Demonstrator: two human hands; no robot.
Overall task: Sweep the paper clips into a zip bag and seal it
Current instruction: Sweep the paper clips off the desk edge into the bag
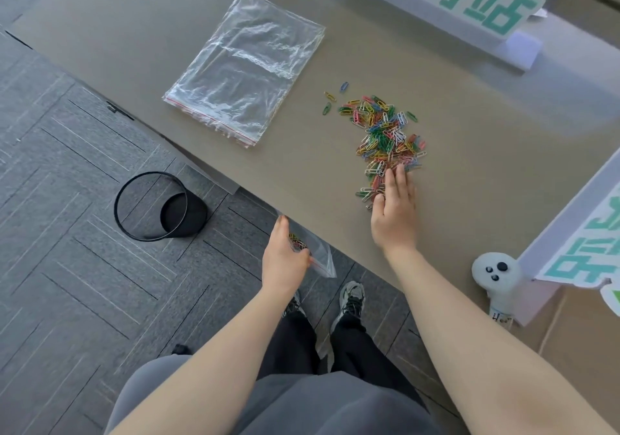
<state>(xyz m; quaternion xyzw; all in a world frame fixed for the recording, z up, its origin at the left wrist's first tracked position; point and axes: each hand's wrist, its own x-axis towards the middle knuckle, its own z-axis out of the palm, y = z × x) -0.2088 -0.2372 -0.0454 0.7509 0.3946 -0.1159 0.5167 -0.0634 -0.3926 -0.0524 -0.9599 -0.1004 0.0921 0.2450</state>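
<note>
Left hand [285, 260] grips a zip bag [318, 257] just below the table [134, 49] edge, a few clips already visible inside it. Right hand [396, 213] lies flat with fingers straight on the near end of the paper clips [385, 133], which sit in a colourful heap mid-table. Stack of spare bags [245, 69] lies apart to the left; black bin [157, 206] on the floor.

Grey-brown table [469, 179] running diagonally across the view, grey carpet tiles [67, 233] laid in a striped pattern below, black wire wastebasket [157, 206] on the floor beside the table edge — white signboards [469, 15] with green lettering standing on the table.
</note>
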